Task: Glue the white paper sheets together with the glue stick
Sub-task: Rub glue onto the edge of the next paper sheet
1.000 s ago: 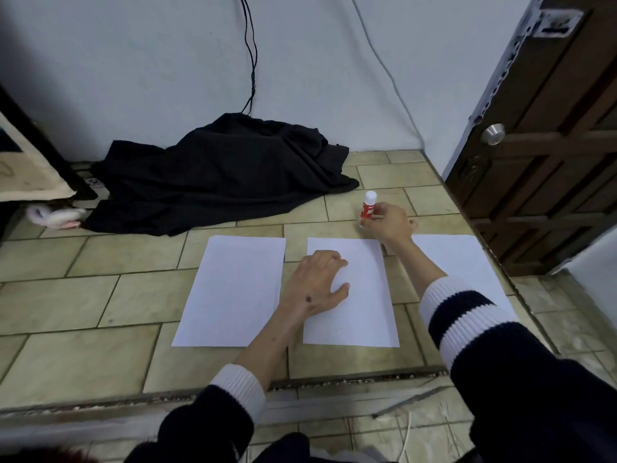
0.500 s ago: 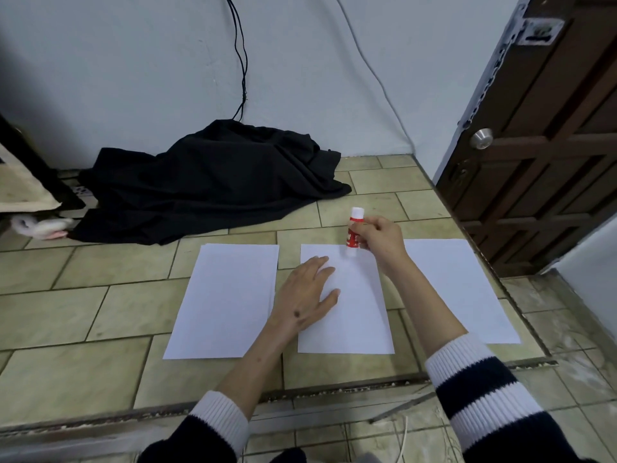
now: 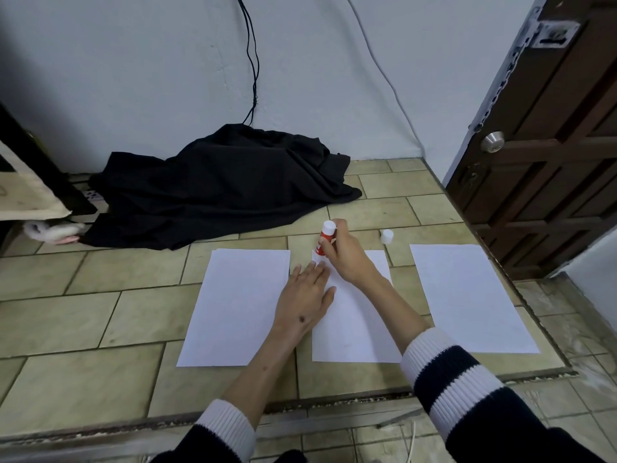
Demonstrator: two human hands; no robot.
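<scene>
Right fingers (image 3: 329, 250) clenched on red-and-white glue stick (image 3: 325, 240) at 12 o'clock of middle white paper sheet (image 3: 354, 329), left hand (image 3: 305, 299) flat, pinning it; uneven pressure may wrinkle it.

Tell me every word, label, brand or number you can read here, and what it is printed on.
None can be read.
Glue stick in the right hand: white marks on its red label, too blurred to read.
The three white paper sheets: blank.
White cap on the tiled floor: no print visible.
</scene>
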